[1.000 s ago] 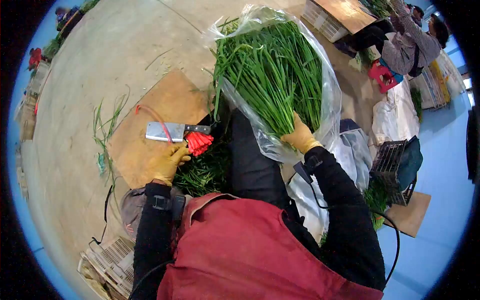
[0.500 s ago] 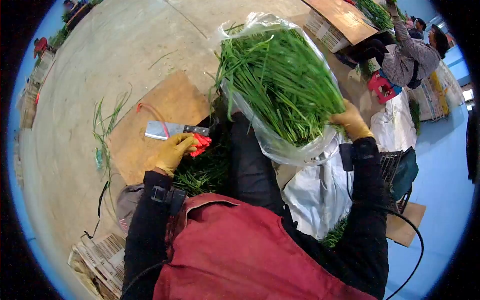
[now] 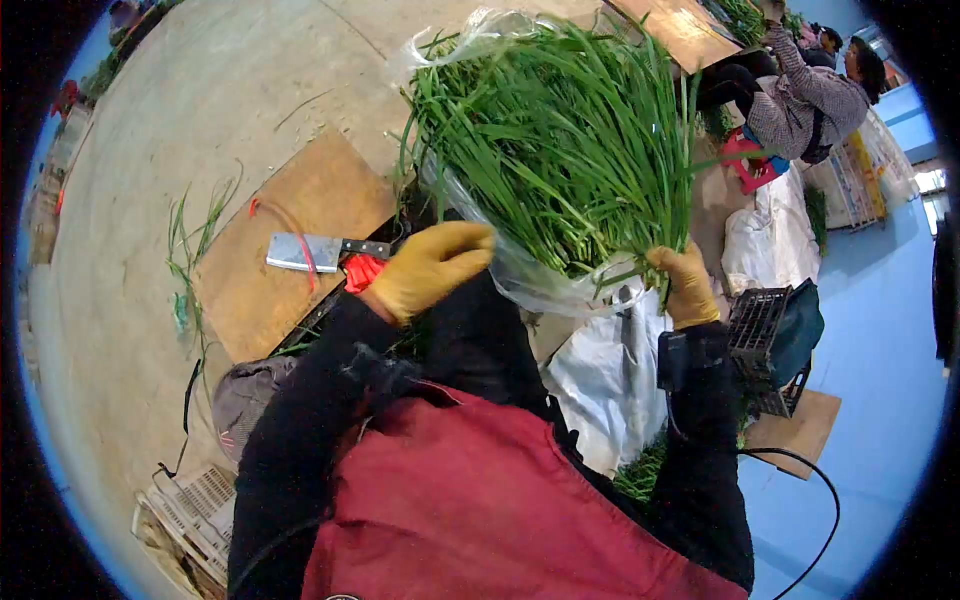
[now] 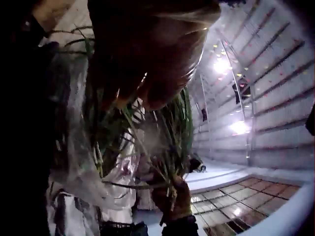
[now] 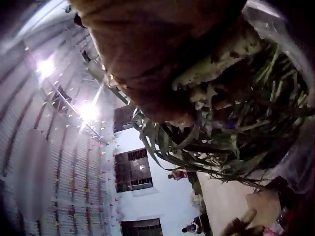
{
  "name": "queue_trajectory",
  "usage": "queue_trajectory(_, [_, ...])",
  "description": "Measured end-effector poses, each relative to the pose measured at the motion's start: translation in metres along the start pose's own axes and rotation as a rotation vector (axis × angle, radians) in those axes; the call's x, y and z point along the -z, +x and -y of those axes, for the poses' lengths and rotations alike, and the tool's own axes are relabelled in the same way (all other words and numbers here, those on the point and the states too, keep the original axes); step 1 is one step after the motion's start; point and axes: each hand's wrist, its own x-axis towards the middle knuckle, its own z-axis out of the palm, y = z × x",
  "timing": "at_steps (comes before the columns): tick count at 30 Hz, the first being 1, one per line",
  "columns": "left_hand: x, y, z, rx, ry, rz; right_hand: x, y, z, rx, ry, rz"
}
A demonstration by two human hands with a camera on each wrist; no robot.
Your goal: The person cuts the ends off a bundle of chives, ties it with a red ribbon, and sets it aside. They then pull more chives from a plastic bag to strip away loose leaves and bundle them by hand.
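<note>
A clear plastic bag (image 3: 465, 200) full of long green chives (image 3: 550, 140) lies in front of me. My gloved right hand (image 3: 685, 285) grips a bunch of chives by the stalk ends, at the bag's near right edge; the right wrist view shows the stalks (image 5: 216, 91) against the glove. My gloved left hand (image 3: 435, 268) hovers over my leg, left of the bag, its fingers loosely bent and nothing seen in them. Behind it are red ties (image 3: 362, 272), partly hidden by the hand. A cleaver (image 3: 305, 252) lies flat on a wooden board (image 3: 300, 200).
A reddish strip (image 3: 303, 240) crosses the cleaver blade. Loose chives (image 3: 190, 250) lie on the floor left of the board. White sacking (image 3: 610, 385) and a black crate (image 3: 757, 325) are at my right. Another person (image 3: 805, 110) sits at the upper right.
My left hand has left the red ties and moved right toward the bag. The right hand has shifted from inside the bag to its right edge, drawing a bunch of chives with it.
</note>
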Motion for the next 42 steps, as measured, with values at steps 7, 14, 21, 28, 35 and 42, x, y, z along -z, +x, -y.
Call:
queue_trajectory(7, [-0.060, 0.066, 0.018, -0.076, 0.633, 0.232, -0.018, -0.018, -0.028, -0.003, 0.092, 0.065])
queue_trajectory(14, [-0.067, 0.068, 0.055, -0.031, 0.997, 0.403, -0.007, -0.029, -0.005, -0.056, 0.100, -0.015])
queue_trajectory(21, [-0.078, 0.071, 0.051, 0.019, 1.006, 0.398, 0.021, -0.029, 0.052, 0.222, 0.148, 0.042])
queue_trajectory(28, [-0.057, 0.072, -0.005, -0.117, 0.961, 0.203, 0.020, -0.027, 0.080, 0.313, 0.160, 0.080])
queue_trajectory(35, [-0.036, 0.083, -0.038, -0.056, -0.167, 0.065, -0.017, -0.037, 0.057, 0.152, 0.183, 0.142])
queue_trajectory(42, [-0.027, 0.065, -0.050, -0.006, -0.187, 0.204, -0.046, -0.034, 0.019, -0.032, -0.009, 0.420])
